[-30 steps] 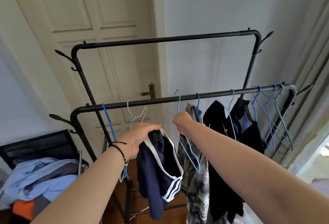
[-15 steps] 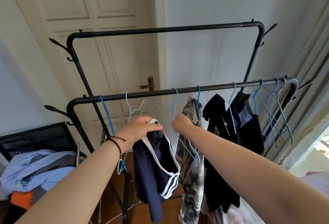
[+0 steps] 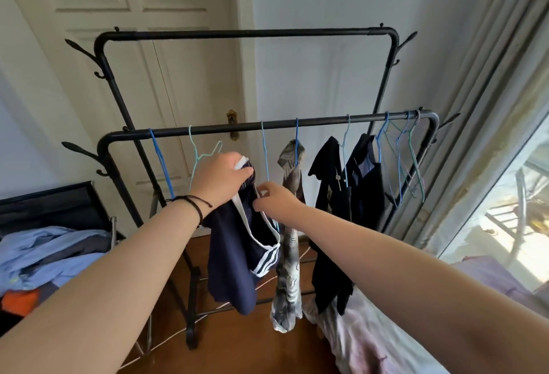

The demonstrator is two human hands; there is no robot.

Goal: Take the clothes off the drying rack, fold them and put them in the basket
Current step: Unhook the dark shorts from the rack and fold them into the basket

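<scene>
A black drying rack (image 3: 208,129) stands in front of me with several wire hangers on its near bar. My left hand (image 3: 221,179) grips the waistband of navy shorts with white stripes (image 3: 237,255), which hang below it. My right hand (image 3: 274,200) pinches the white edge of the same shorts, just under a blue hanger (image 3: 264,151). To the right hang a grey patterned garment (image 3: 289,225) and two dark garments (image 3: 332,210), (image 3: 367,189). A black basket (image 3: 50,204) at the left holds light blue clothes (image 3: 44,255).
A white door (image 3: 166,76) is behind the rack. Curtains (image 3: 490,91) and a bright window (image 3: 505,225) are at the right. A bed with pale patterned bedding (image 3: 386,338) lies at the lower right. The floor is wood.
My right hand has let go of the blue hanger and dropped onto the shorts' edge. The view has shifted, so the rack sits lower and closer.
</scene>
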